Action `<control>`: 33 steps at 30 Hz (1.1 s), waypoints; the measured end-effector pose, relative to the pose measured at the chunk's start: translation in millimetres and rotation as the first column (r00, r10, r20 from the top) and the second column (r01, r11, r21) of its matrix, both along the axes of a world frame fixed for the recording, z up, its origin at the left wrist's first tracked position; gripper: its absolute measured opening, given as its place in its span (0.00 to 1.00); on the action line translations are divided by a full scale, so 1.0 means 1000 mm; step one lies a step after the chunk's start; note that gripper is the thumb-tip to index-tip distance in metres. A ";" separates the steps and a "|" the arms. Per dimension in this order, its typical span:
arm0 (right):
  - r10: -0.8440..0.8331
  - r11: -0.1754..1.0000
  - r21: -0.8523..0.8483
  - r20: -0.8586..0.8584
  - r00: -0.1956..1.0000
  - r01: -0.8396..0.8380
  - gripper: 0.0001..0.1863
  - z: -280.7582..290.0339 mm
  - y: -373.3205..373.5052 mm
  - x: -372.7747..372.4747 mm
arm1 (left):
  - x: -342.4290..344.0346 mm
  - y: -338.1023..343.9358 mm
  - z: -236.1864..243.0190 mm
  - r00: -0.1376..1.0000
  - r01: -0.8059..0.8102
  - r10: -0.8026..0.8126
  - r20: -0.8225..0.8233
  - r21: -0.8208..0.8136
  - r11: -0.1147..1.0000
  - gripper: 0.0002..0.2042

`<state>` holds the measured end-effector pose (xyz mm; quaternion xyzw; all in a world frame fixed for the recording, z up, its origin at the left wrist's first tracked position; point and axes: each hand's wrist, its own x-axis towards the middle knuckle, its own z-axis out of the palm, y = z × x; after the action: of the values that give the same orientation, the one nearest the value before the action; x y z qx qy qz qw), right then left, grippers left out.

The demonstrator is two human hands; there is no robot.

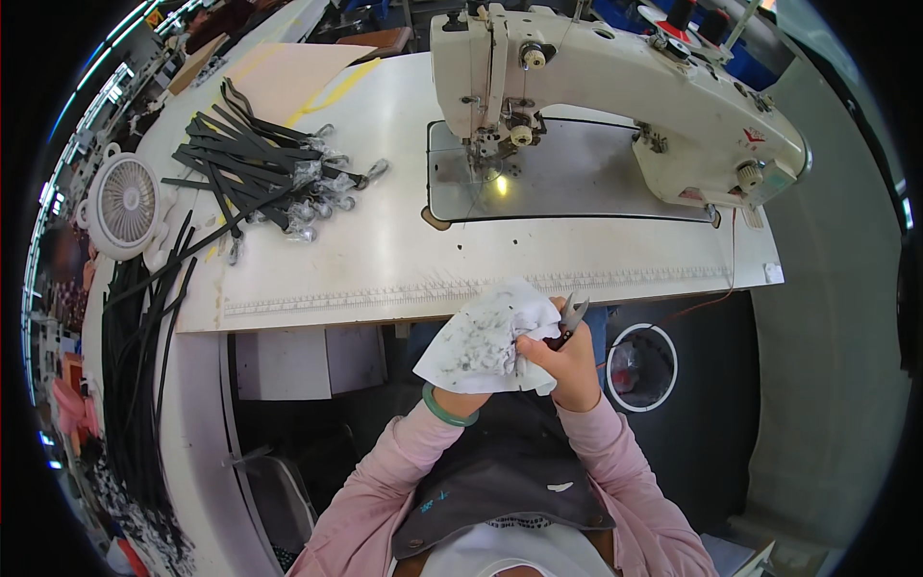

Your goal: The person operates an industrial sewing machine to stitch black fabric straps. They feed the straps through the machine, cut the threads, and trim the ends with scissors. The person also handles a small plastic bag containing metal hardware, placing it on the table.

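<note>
A white cloth (490,337) with dark smudges spreads over my left hand (461,404), whose fingers are hidden beneath it. The wrist wears a green bangle (448,408). My right hand (569,363) is closed around a small pair of snips (573,317), their metal blades pointing up and away from me. Its thumb presses on the right edge of the cloth. Both hands are together just off the table's front edge, above my lap.
A sewing machine (615,72) stands at the back right, its lamp lit over a metal plate (567,183). Black straps (240,159) with plastic-wrapped ends lie at the left. Beside them are a white fan (128,207) and hanging black strips (135,375). A white-rimmed bin (642,367) is below.
</note>
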<state>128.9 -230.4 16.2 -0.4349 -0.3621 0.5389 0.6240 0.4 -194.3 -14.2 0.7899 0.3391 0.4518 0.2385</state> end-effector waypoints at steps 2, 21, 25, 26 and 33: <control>0.005 0.999 -0.032 -0.009 1.000 -0.005 0.11 0.007 0.001 0.000 | -0.001 -0.002 -0.002 0.998 0.019 -0.017 0.061 -0.027 0.999 0.20; -0.286 0.956 0.088 0.066 0.956 0.280 0.19 0.007 -0.009 0.028 | -0.015 0.003 -0.008 0.499 0.580 0.118 0.858 -0.432 0.691 0.13; -0.339 0.806 0.576 0.636 0.693 -0.135 0.15 0.030 -0.001 0.034 | -0.018 0.007 -0.013 0.785 0.359 -0.009 0.620 -0.443 0.822 0.10; -0.262 0.832 0.511 0.705 0.659 -0.217 0.15 0.036 0.000 0.030 | -0.018 0.009 -0.011 0.925 0.194 -0.064 0.374 -0.321 0.927 0.10; 0.069 0.846 0.333 0.705 0.706 -0.416 0.20 0.025 0.017 0.029 | -0.022 0.007 -0.030 0.962 0.080 0.019 0.272 -0.348 0.934 0.09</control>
<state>158.0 -213.7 40.8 -0.3809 -0.7359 0.3216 0.4582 -21.1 -187.0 -44.3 0.6697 0.3669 0.4831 0.4284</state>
